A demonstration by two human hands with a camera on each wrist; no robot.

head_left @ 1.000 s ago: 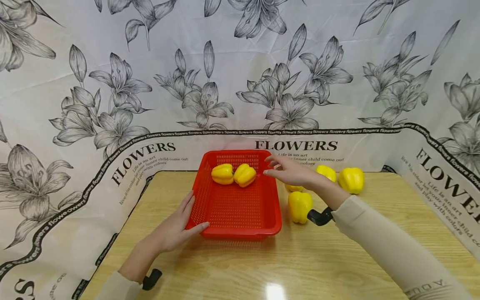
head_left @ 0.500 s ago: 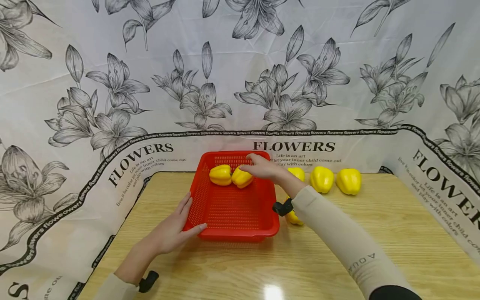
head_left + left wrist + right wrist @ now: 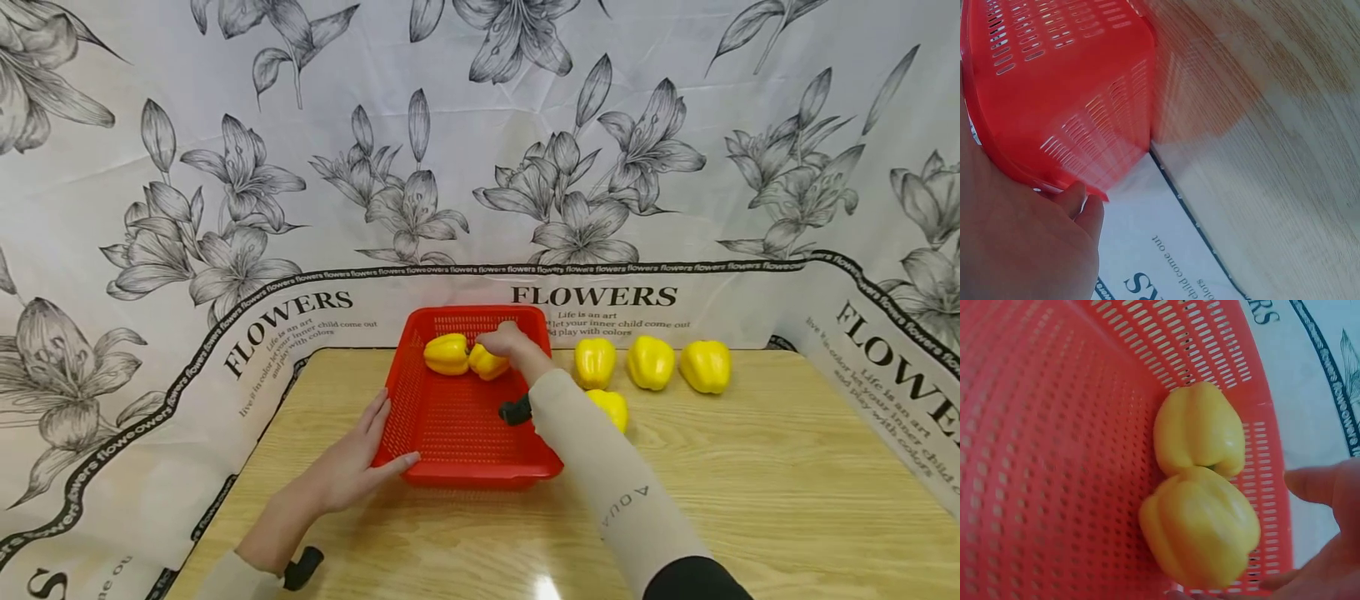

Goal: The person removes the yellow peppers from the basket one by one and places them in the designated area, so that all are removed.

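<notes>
A red plastic basket [image 3: 480, 433] with perforated walls stands on the table. Two yellow bell peppers lie inside it toward the back, a left one [image 3: 447, 355] and a right one [image 3: 487, 363]. My left hand [image 3: 341, 471] holds the basket's front left corner, thumb on the front rim and fingers along the left side; the left wrist view shows fingertips bent at the rim. My right hand [image 3: 512, 342] is over the right pepper, partly hiding it. In the right wrist view, the fingers [image 3: 1316, 486] are spread beside the nearer pepper [image 3: 1200, 528], apart from it.
Several more yellow bell peppers [image 3: 650, 363] stand on the wooden table [image 3: 750, 483] right of the basket. One of them [image 3: 611, 408] is partly hidden by the right sleeve [image 3: 600, 467]. A white flower-printed cloth [image 3: 480, 208] hangs behind and at both sides.
My right hand has moved left from the basket's right rim to over the right pepper inside, uncovering peppers on the table. My left hand stays at the basket's corner.
</notes>
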